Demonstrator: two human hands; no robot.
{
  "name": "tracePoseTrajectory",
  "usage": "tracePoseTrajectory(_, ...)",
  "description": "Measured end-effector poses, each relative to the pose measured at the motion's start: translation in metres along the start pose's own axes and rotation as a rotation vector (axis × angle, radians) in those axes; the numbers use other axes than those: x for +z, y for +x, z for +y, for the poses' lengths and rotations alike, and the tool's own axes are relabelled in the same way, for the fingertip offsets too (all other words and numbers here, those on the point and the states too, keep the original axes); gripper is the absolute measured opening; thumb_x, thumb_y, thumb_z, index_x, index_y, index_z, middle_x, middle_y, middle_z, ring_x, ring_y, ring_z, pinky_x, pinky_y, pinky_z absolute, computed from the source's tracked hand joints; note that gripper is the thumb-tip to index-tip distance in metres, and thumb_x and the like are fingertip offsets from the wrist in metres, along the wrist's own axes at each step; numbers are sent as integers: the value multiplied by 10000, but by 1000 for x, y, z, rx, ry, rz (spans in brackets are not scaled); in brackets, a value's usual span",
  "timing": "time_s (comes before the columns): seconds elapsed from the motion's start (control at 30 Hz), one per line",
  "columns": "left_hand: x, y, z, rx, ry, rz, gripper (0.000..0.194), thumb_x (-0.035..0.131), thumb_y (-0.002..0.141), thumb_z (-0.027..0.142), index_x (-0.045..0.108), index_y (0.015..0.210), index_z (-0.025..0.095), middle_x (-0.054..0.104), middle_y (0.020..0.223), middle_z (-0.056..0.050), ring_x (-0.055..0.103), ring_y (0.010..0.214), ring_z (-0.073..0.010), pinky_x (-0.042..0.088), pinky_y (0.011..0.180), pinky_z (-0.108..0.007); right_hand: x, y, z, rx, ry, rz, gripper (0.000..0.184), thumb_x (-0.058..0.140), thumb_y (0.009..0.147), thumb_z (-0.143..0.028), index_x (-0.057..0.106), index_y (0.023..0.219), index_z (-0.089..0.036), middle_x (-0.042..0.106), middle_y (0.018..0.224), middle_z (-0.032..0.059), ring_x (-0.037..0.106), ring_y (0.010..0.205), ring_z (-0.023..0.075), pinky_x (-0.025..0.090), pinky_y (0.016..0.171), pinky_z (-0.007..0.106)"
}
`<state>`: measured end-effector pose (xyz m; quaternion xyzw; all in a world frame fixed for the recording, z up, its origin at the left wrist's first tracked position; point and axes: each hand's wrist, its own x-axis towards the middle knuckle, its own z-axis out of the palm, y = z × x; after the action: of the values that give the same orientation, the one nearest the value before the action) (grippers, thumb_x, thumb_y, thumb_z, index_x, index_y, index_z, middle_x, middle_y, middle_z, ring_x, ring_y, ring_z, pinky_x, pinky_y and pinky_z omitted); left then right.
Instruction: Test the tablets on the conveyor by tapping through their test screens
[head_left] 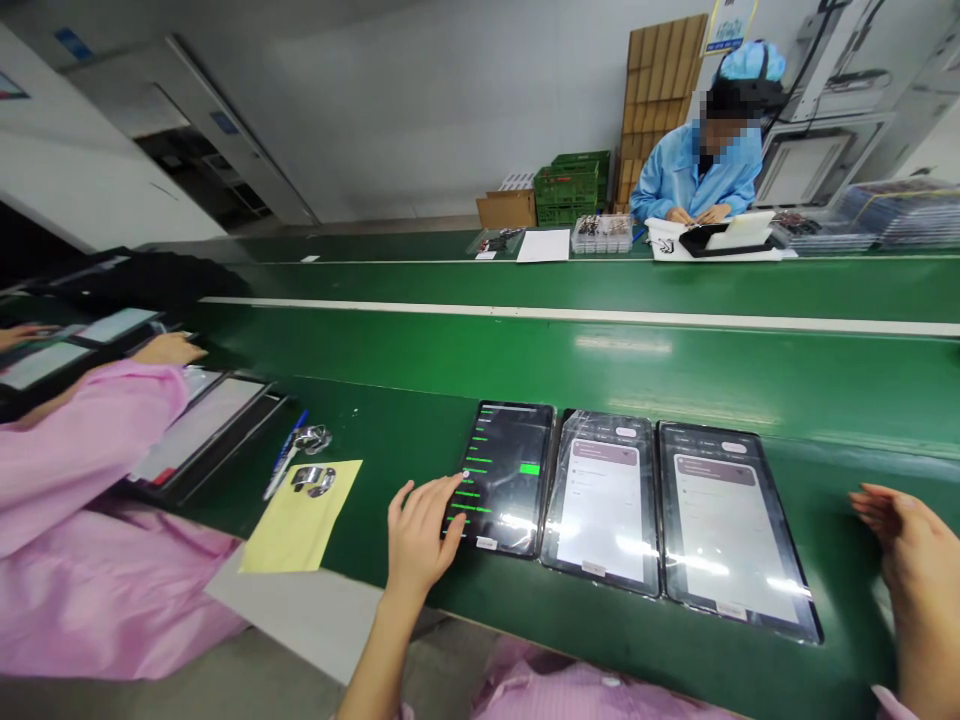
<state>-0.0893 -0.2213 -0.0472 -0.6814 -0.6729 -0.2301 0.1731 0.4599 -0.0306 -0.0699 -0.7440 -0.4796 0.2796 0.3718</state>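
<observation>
Left of the middle tablet, a dark tablet is touched by the spread left hand; well right of it, the right hand is held loosely open.

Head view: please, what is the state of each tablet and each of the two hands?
Left tablet: on, dark screen with green lines
Middle tablet: on, pale panel showing
Right tablet: on, pale panel showing
Left hand: open, at left tablet's edge, contact unclear
Right hand: loosely open, apart from the tablets
</observation>
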Motion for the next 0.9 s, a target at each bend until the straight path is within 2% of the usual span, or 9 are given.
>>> tracePoseTrajectory(0.1,8,0,-3,-106,25,-44,419,378,961,373,584,1284,205,708,1140,-110,632,1064,-264,311,1076,-454,1,0,-1,90,254,102,420,487,625,-653,607,892,-352,673,899,181,590,1088,446,532,739,617)
tracePoseTrajectory(0.23,16,-3,-4,-188,-17,-82,435,353,957,390,581,1279,209,704,1152,-109,616,1087,-269,302,1085,-464,0,-5,-2,104,276,75,432,490,644,-659,629,960,-399,684,943,163,552,1150,446,515,728,628)
tracePoseTrajectory(0.33,17,-5,-4,-173,-54,-88,424,349,954,380,593,1257,209,720,1116,-96,627,1054,-261,307,1084,-458,0,-5,-1,110,291,51,347,502,645,-643,627,887,-427,684,936,152,535,1179,431,505,736,614)
tracePoseTrajectory(0.4,16,-5,-3,-148,-66,-95,422,354,953,380,597,1254,211,720,1124,-94,624,1063,-263,292,1093,-467,1,-2,1,112,318,96,310,538,613,-617,604,791,-372,674,877,156,561,1136,440,510,743,611)
tracePoseTrajectory(0.5,13,-5,-2,-136,-59,-144,403,382,951,398,604,1249,242,719,1139,-81,609,1101,-276,212,1136,-514,2,0,3,108,342,164,296,569,590,-588,561,720,-322,657,809,146,607,1046,437,533,742,594)
tracePoseTrajectory(0.57,12,-4,-5,-158,-54,-152,423,375,955,413,576,1288,247,703,1181,-87,595,1132,-281,177,1151,-535,2,0,3,100,345,147,270,570,614,-579,567,720,-331,663,816,130,614,1037,416,541,743,568)
tracePoseTrajectory(0.7,16,-1,-15,-247,-85,-136,525,314,970,464,471,1395,200,571,1377,-146,511,1273,-294,289,1117,-512,3,-1,0,106,361,169,263,582,591,-548,567,700,-310,651,781,126,634,967,389,535,732,531)
tracePoseTrajectory(0.8,23,2,-19,-258,-185,-258,530,307,976,504,495,1377,214,566,1372,-138,523,1270,-284,422,1034,-458,3,1,-1,121,384,203,293,596,544,-522,567,696,-273,614,728,122,643,825,345,523,687,490)
tracePoseTrajectory(0.9,29,2,-20,-262,-249,-351,532,310,974,537,511,1371,245,563,1363,-122,559,1228,-274,478,984,-432,3,4,1,121,403,218,295,591,522,-498,566,697,-262,602,715,110,619,724,296,504,648,449)
